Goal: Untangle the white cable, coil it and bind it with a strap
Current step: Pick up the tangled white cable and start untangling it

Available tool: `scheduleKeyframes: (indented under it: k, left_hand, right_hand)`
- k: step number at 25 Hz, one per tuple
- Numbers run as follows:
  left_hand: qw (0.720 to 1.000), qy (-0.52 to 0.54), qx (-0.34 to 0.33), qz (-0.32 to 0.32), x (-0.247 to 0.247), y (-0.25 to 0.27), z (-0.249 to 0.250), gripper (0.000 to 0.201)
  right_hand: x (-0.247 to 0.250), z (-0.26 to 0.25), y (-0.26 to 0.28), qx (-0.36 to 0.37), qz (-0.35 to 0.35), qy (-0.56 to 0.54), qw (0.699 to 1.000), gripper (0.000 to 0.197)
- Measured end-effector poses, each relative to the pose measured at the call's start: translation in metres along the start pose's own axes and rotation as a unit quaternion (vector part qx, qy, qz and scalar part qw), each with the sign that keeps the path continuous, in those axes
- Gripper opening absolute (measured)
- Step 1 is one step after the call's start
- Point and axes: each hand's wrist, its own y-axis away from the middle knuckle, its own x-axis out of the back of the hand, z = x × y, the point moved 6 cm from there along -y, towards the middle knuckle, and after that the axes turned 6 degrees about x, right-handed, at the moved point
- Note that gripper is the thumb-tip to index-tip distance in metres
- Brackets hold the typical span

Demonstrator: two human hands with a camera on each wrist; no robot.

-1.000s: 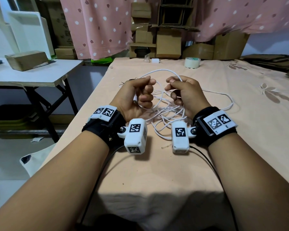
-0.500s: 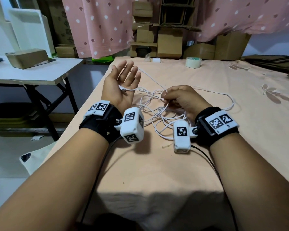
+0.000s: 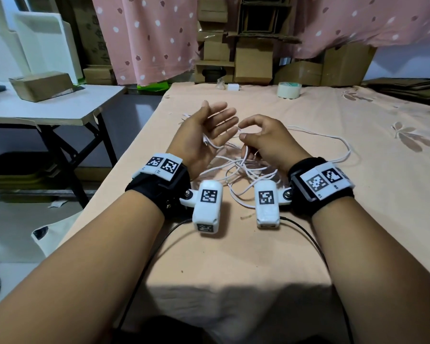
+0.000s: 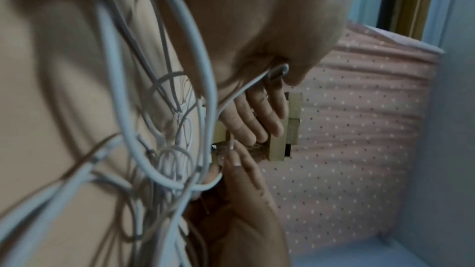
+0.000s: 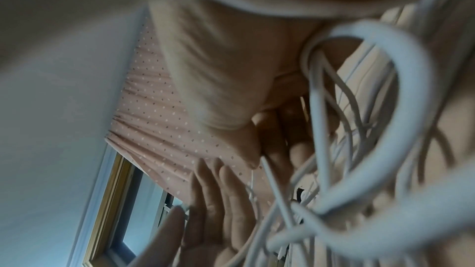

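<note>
Cable (image 3: pixel 236 170) lay in loose tangled loops on the table (image 3: pixel 233 256), between and beyond both wrists. Left hand (image 3: pixel 204 132) stood left of right hand (image 3: pixel 266 137), both above the tangle. Tape roll (image 3: pixel 289 90) sat behind, at the far edge. Side table (image 3: pixel 55 108) stood left, a box (image 3: pixel 41 85) on it

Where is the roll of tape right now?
In the head view the roll of tape stands at the far edge of the peach-covered table, right of the small white charger block and beyond the right hand.
</note>
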Motion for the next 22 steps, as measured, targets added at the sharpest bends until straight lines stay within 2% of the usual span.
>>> scheduleKeyframes:
  k: [2,4,7,9,13,18,22]
  left_hand:
    - [1.000,-0.028,0.002,-0.013,-0.004,0.000,-0.007,0.031]
    - [0.998,-0.051,-0.029,-0.014,-0.004,-0.001,-0.005,0.027]
    - [0.987,-0.145,-0.073,0.019,0.001,-0.002,0.000,0.028]
    - [0.977,-0.200,-0.065,0.038,0.004,-0.003,-0.002,0.032]
    - [0.946,-0.316,-0.049,0.053,0.006,-0.004,-0.002,0.038]
    - [0.909,-0.410,-0.038,0.059,0.003,0.002,-0.001,0.038]
    - [0.896,-0.420,-0.100,0.106,0.008,0.001,0.009,0.042]
  right_hand:
    - [0.001,0.000,0.001,0.007,0.002,0.019,1.000,0.013]
    - [-0.004,0.001,0.006,-0.024,-0.023,0.009,0.999,0.012]
    - [-0.012,0.000,0.009,-0.032,-0.076,-0.014,0.997,0.017]
    - [-0.016,-0.006,0.010,-0.004,-0.091,-0.031,0.995,0.023]
    - [-0.014,-0.017,0.010,0.036,-0.085,-0.090,0.992,0.027]
    - [-0.012,-0.015,0.008,0.046,-0.076,-0.086,0.992,0.031]
    - [-0.010,-0.013,0.006,0.049,-0.073,-0.032,0.996,0.027]
